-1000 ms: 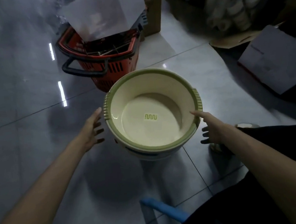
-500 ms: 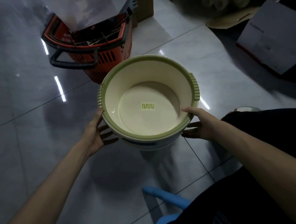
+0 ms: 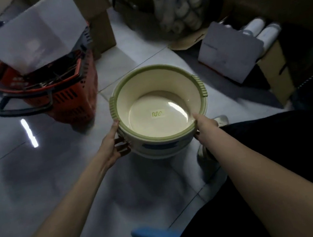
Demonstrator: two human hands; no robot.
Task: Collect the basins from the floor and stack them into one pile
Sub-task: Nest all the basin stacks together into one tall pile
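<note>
A pile of nested basins is in the middle of the view, over the grey tiled floor. The top basin is cream inside with a green rim, two ribbed green handles and a small green label at its bottom. Under it shows a white basin with a blue stripe. My left hand grips the pile's near left side, thumb on the rim and fingers underneath. My right hand grips the near right side the same way.
A red shopping basket with black handles and a white sheet on it stands to the left. Cardboard boxes and bundled white rolls line the back and right. A blue stool edge is near my legs. My shoe is under the pile's right.
Both hands closed in from beside the pile and took hold of its near sides. The view has tilted up, showing more of the boxes behind.
</note>
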